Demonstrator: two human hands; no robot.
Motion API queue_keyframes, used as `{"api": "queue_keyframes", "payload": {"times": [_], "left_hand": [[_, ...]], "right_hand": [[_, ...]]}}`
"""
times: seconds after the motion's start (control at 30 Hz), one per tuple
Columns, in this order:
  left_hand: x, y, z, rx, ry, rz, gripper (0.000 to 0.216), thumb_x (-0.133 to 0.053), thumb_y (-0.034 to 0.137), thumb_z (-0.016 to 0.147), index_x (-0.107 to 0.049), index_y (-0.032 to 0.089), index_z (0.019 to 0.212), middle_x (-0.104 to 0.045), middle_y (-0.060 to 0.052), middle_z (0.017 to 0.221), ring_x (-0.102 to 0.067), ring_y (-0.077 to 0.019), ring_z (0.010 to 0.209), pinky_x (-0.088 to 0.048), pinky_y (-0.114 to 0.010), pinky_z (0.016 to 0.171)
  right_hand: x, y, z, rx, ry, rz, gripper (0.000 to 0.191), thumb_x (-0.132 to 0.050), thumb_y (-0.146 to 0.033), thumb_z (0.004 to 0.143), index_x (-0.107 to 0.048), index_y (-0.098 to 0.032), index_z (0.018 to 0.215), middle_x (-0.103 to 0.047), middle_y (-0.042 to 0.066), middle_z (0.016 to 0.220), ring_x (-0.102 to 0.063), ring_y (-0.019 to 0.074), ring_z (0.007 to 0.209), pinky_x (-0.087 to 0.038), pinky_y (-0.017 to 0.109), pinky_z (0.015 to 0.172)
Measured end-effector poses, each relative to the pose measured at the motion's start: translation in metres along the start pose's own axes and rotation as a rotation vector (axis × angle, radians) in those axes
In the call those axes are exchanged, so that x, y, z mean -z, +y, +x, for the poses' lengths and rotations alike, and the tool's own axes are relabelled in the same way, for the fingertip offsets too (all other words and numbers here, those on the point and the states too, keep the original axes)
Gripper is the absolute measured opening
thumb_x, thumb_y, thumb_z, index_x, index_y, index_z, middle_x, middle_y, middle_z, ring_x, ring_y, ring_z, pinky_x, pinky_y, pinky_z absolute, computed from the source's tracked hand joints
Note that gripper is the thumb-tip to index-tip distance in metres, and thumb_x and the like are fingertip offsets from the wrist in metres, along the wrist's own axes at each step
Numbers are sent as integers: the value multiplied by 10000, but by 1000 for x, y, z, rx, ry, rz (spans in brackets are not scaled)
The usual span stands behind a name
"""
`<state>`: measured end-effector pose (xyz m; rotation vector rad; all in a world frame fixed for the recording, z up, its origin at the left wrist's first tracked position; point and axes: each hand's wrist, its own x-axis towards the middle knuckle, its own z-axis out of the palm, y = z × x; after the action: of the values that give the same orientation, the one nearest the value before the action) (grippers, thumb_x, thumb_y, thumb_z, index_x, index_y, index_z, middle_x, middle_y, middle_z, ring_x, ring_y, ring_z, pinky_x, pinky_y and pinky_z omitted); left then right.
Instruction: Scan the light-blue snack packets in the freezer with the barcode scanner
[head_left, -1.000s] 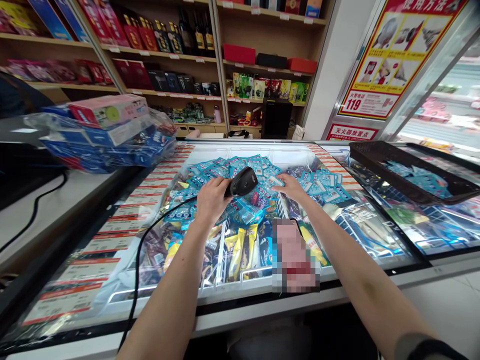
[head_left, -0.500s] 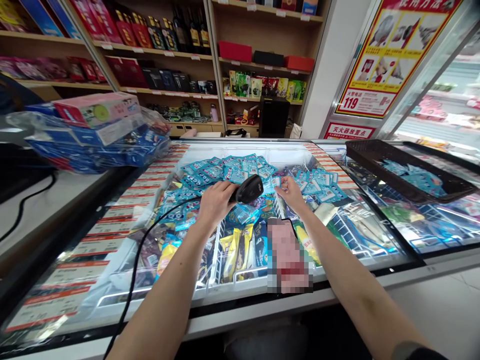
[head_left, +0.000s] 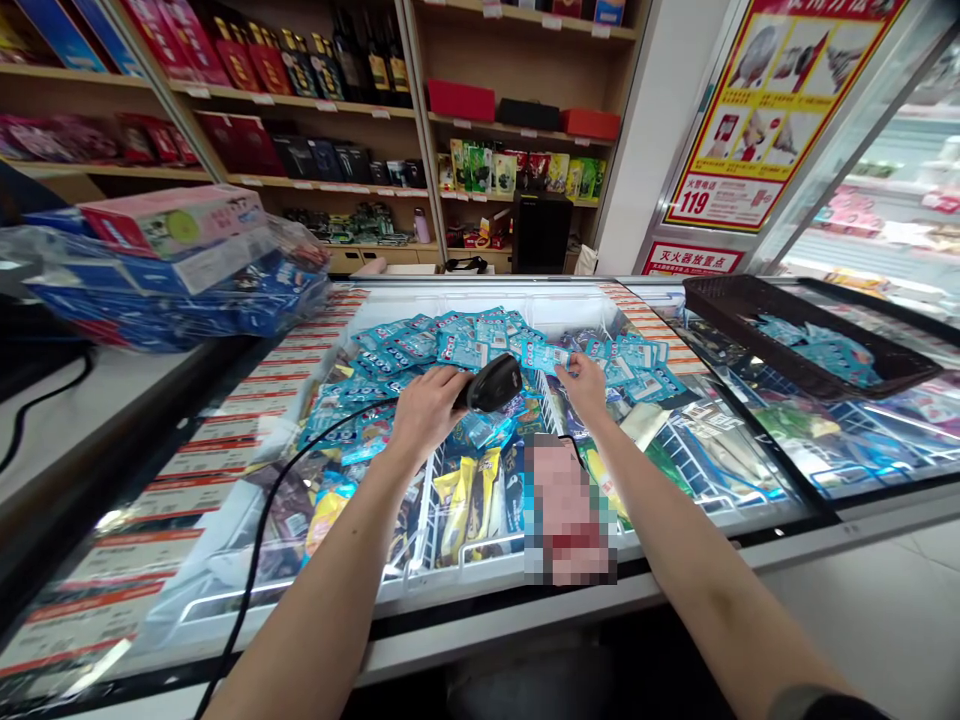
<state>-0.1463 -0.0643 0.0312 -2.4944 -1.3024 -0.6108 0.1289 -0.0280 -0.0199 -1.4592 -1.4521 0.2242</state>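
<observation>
My left hand (head_left: 429,412) is closed round the handle of a black corded barcode scanner (head_left: 493,383), whose head points right. Between the thumb and fingers of my right hand (head_left: 585,387) is the edge of a blue packet (head_left: 545,358), held just beyond the scanner head. Many similar blue packets (head_left: 397,345) are spread over the freezer's glass top (head_left: 217,560), on both sides of my hands. A phone-shaped thing (head_left: 570,510), blurred by pixels, lies near the front edge between my forearms.
Through the glass show wire baskets with wrapped ice creams (head_left: 465,505). The scanner's black cord (head_left: 259,560) runs down the left. At the right stands a brown basket (head_left: 817,375) holding blue packets. Plastic-wrapped boxes (head_left: 180,265) are stacked at the left, with stocked shelves (head_left: 315,100) behind.
The blue packet in my right hand now shows its printed face more fully, without the bright glare on it. The view has shifted slightly; both hands keep their grips.
</observation>
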Motion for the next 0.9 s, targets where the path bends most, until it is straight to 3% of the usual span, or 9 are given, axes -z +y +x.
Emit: {"api": "queue_keyframes", "payload": {"times": [0.2,0.37,0.9], "left_hand": [[1,2,0,5,-17,-10,378,-583,275,778,-547,211,1149,-620,-87,1053,-545,-255,1022,-427,-365,841],[2,3,1,16,-34,-26,381,-580,262,773,-544,212,1150,-620,-92,1064,-546,-260,1030,-425,-372,850],[5,9,2,-5,-50,-25,406,-596,274,763,-528,211,1159,-614,-82,1068,-539,-263,1022,-427,-373,841]], "right_hand": [[1,0,1,44,-63,-38,204,-544,-398,770,-466,-236,673,-575,-17,580,-542,180,637,-398,307,675],[3,-4,1,16,-131,-41,169,-527,-399,780,-530,-237,733,-573,-13,574,-544,190,654,-412,311,696],[3,-2,2,24,-127,-59,206,-529,-408,779,-476,-233,684,-542,-25,576,-504,165,604,-387,289,658]]}}
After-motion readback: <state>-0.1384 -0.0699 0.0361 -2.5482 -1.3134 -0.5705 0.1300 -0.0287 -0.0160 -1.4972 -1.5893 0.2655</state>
